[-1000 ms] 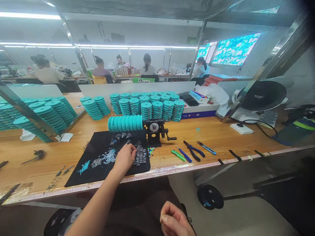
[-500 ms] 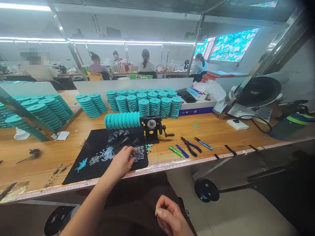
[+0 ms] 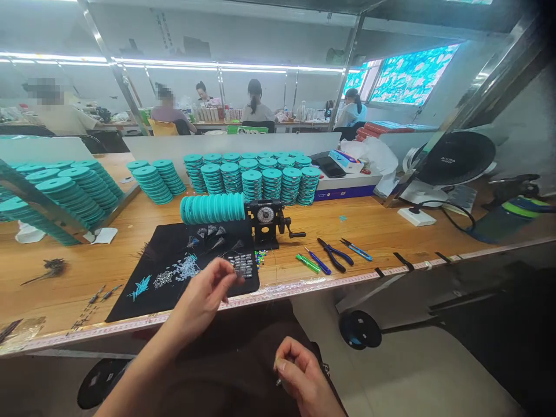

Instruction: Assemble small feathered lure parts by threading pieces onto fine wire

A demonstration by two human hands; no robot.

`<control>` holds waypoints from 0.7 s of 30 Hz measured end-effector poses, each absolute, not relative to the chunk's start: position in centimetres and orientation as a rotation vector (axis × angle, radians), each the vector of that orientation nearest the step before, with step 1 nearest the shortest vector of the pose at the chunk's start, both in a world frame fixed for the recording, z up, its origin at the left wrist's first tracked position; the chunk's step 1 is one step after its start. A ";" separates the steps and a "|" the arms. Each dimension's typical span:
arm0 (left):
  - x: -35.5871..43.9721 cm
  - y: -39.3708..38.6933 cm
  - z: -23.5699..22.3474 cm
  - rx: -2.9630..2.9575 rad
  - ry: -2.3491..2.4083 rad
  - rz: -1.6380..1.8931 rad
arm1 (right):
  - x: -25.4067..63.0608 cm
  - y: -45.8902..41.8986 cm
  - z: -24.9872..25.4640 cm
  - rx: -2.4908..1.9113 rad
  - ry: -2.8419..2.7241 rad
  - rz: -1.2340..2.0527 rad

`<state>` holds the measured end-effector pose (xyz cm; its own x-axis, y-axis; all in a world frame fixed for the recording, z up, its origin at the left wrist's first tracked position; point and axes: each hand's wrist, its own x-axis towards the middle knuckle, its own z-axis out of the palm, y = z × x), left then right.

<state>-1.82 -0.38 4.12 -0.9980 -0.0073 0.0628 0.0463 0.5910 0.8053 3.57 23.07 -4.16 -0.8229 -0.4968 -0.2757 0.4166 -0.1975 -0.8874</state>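
Note:
My left hand is lifted just in front of the black mat, thumb and fingers pinched. A small grey piece shows at its fingertips, seemingly one of the grey cylinders laid in rows on the mat. Lower down, over my dark-clothed lap, my right hand is closed in a pinch. A tiny shiny bit pokes out below its fingers, too small to name. On the mat lie turquoise sticks, small metal parts, clear pieces and fanned bundles of fine wire-like strands.
Behind the mat stands a black hand-cranked winder carrying turquoise spools. Stacks of spools line the back. Right of it lie a green tube, a blue-handled tool, pliers and snips. Several people sit beyond.
My left hand has come back from the rows of grey cylinders toward me, with a small grey piece at its fingertips. My right hand stays pinched; a shiny bit now shows below it.

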 end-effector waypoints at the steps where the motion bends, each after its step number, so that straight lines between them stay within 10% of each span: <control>1: -0.6 0.3 3.9 -0.064 -2.685 -1.750 | 3.6 23.1 -4.1 -0.122 1.561 -2.045; 6: 5.1 3.6 0.0 0.139 -2.190 -2.692 | 3.6 23.3 -2.8 -0.206 1.820 -2.000; 21: 8.6 5.8 -2.0 0.412 -2.103 -2.505 | 4.1 21.9 -0.8 -0.437 2.313 -1.780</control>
